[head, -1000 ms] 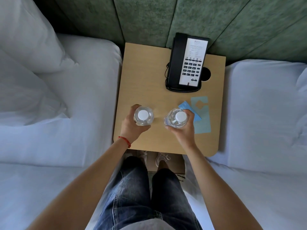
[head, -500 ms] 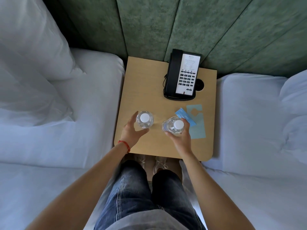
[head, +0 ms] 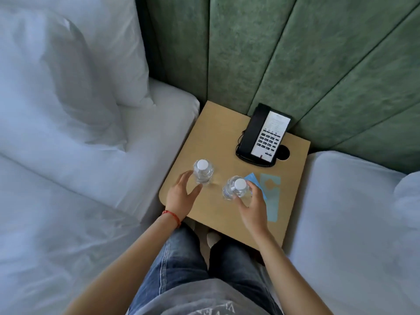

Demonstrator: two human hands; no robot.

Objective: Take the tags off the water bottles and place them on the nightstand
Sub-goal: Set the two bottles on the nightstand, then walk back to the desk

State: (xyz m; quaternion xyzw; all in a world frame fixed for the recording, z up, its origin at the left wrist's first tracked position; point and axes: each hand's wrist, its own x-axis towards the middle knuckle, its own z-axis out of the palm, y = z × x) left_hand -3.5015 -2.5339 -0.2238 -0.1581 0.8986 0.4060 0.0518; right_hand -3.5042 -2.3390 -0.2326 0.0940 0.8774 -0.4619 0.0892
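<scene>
Two clear water bottles with white caps stand on the wooden nightstand (head: 218, 133). My left hand (head: 181, 197) hovers open just in front of the left bottle (head: 203, 173), not touching it. My right hand (head: 252, 206) holds the right bottle (head: 234, 189), thumb in front and fingers behind; that bottle leans slightly. Two paper tags lie flat on the nightstand to the right of that bottle: a blue tag (head: 253, 179), partly under my fingers, and a pale teal tag (head: 272, 196) with a cut-out.
A black desk phone (head: 263, 135) sits at the nightstand's back right, beside a round cable hole (head: 284, 152). White beds (head: 95, 169) flank the nightstand on both sides, with pillows (head: 56, 83) on the left. A green padded headboard (head: 284, 53) stands behind. My knees are below the nightstand's front edge.
My left hand has let go of the left bottle and drawn back a little. My right hand stays on the right bottle. The view has pulled back and swung left.
</scene>
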